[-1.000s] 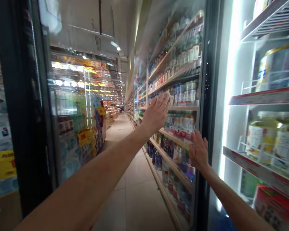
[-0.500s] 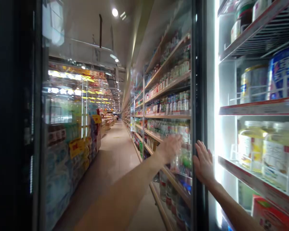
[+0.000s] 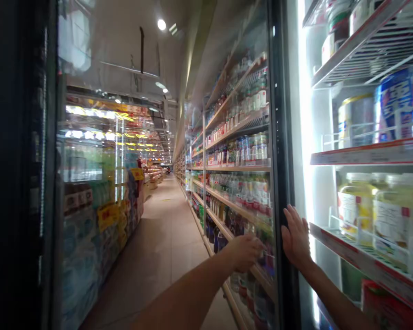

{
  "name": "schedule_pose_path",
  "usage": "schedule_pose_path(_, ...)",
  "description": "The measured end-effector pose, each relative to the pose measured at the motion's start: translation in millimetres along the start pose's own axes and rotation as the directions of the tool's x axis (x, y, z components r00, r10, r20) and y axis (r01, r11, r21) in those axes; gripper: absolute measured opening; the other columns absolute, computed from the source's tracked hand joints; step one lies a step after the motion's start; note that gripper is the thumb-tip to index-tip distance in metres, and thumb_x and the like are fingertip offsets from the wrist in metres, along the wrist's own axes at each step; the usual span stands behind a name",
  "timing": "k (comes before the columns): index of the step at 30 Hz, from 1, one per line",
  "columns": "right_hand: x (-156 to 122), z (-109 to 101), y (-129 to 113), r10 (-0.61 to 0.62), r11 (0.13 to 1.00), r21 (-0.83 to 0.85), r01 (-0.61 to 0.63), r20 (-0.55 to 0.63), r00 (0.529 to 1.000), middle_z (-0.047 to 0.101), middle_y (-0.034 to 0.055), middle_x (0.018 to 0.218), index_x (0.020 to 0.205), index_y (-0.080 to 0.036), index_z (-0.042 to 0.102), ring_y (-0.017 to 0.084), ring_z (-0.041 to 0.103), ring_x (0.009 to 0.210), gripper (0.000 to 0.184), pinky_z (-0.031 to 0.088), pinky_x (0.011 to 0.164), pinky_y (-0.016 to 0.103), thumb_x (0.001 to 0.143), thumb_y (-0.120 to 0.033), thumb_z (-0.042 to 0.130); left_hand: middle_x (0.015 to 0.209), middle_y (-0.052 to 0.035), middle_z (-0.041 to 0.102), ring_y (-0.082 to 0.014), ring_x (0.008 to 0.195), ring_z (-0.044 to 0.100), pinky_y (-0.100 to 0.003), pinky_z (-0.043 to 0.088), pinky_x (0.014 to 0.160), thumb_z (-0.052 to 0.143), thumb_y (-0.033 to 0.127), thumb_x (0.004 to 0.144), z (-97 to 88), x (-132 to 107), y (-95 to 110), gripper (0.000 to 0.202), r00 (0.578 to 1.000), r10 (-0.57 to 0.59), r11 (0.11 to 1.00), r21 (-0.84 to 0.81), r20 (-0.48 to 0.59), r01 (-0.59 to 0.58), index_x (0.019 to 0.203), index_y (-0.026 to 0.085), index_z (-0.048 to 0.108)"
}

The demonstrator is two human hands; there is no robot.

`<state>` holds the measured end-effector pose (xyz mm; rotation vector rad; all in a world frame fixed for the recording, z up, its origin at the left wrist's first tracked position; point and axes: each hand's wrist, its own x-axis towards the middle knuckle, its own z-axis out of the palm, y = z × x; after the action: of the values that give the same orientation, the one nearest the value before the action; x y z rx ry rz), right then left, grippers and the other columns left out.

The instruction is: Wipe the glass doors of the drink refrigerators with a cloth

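Observation:
The glass door [image 3: 124, 270] of a drinks cooler stands open before me in its dark frame [image 3: 282, 137]. My left hand [image 3: 246, 252] is at the lower right of the pane, its fingers curled. Anything inside them is hidden, and I cannot tell whether they touch the glass. My right hand [image 3: 297, 240] lies with fingers stretched against the inner side of the dark frame. Close to its right are the lit cooler shelves, where bottles of pale yellow drink [image 3: 356, 206] stand behind a wire guard.
Blue cans [image 3: 394, 105] stand on the shelf [image 3: 368, 153] above the yellow bottles. A red box [image 3: 388, 305] sits low on the right. Through the glass show an aisle floor [image 3: 165, 220], stacked packs with yellow signs [image 3: 107, 216], and long rows of bottles, partly reflections.
My left hand has moved down along the glass, and its fingers have gone from spread to curled. The right hand stays on the frame. The view has shifted slightly.

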<state>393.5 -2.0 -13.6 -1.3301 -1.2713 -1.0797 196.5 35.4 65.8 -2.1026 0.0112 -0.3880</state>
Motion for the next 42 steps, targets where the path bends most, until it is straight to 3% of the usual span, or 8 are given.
schedule_pose_path(6,2,7,-16,0.005,0.999,0.035,-0.003,-0.065,0.998,0.038,0.0116,0.144,0.142,-0.024,0.026,0.026,0.033,0.134,0.053,0.027,0.106,0.055,0.089,-0.023,0.032,0.139,-0.0154,0.043,-0.0262,0.129,0.038,-0.046,0.028,0.105,0.036,0.017,0.088,-5.7,-5,-37,0.04,0.984,-0.177,0.983,0.04,-0.022,0.177,0.125,0.007,0.05)
schedule_pose_path(11,14,17,-45,-0.043,0.995,0.083,0.049,-0.077,0.996,0.04,0.0111,0.143,0.144,-0.027,0.021,0.025,0.035,0.133,0.055,0.028,0.105,0.056,0.09,-0.023,0.033,0.132,-0.0004,0.054,-0.0151,0.125,0.043,-0.031,0.029,0.106,0.043,0.025,0.087,-18.1,-29,-46,0.032,0.999,0.033,0.999,0.032,0.01,-0.033,0.113,0.022,0.06)
schedule_pose_path(17,35,23,-76,-0.045,0.989,0.133,0.06,-0.11,0.993,0.038,0.0113,0.144,0.144,-0.028,0.018,0.024,0.032,0.135,0.056,0.026,0.107,0.054,0.09,-0.023,0.033,0.145,-0.0113,0.035,-0.0247,0.134,0.032,-0.045,0.025,0.108,0.029,0.016,0.091,-47.1,-45,-90,0.045,0.905,-0.397,0.89,0.175,-0.153,0.42,0.134,0.009,0.039)
schedule_pose_path(22,48,26,-93,-0.074,0.981,0.17,0.091,-0.106,0.992,0.036,0.0101,0.145,0.144,-0.028,0.019,0.024,0.031,0.136,0.056,0.025,0.107,0.054,0.09,-0.024,0.032,0.142,-0.0052,0.042,-0.0189,0.132,0.036,-0.037,0.028,0.109,0.032,0.018,0.091,-56.5,-70,-98,0.042,0.997,-0.074,0.98,0.185,-0.028,0.078,0.13,0.014,0.046)
schedule_pose_path(27,62,26,-109,-0.064,0.974,0.208,0.09,-0.128,0.99,0.035,0.0096,0.146,0.144,-0.028,0.019,0.024,0.029,0.137,0.056,0.024,0.108,0.056,0.09,-0.023,0.033,0.147,-0.0106,0.032,-0.0264,0.135,0.028,-0.044,0.026,0.108,0.032,0.02,0.092,-81.0,-83,-115,0.045,0.881,-0.445,0.855,0.216,-0.16,0.471,0.136,0.01,0.038)
schedule_pose_path(32,67,30,-127,-0.117,0.963,0.23,0.141,-0.117,0.986,0.037,0.0103,0.145,0.144,-0.028,0.018,0.024,0.029,0.137,0.057,0.024,0.108,0.056,0.09,-0.022,0.035,0.143,-0.005,0.04,-0.0183,0.133,0.033,-0.036,0.027,0.109,0.034,0.021,0.092,-85.9,-100,-112,0.041,0.989,-0.143,0.967,0.211,-0.018,0.144,0.132,0.017,0.044)
schedule_pose_path(37,76,32,-147,-0.106,0.957,0.253,0.142,-0.151,0.983,0.037,0.0102,0.145,0.144,-0.027,0.019,0.024,0.029,0.137,0.057,0.024,0.109,0.054,0.09,-0.022,0.034,0.148,-0.0093,0.03,-0.0249,0.137,0.025,-0.043,0.024,0.11,0.033,0.021,0.092,-97.6,-122,-117,0.046,0.86,-0.481,0.817,0.27,-0.168,0.51,0.136,0.012,0.037)
schedule_pose_path(42,80,34,-166,-0.182,0.942,0.261,0.213,-0.138,0.974,0.039,0.0104,0.144,0.145,-0.026,0.016,0.023,0.029,0.137,0.059,0.023,0.11,0.052,0.089,-0.02,0.035,0.144,-0.0026,0.038,-0.0188,0.135,0.031,-0.035,0.024,0.11,0.034,0.023,0.092,-99.6,-153,-109,0.042,0.988,-0.151,0.945,0.288,-0.039,0.155,0.133,0.017,0.043)
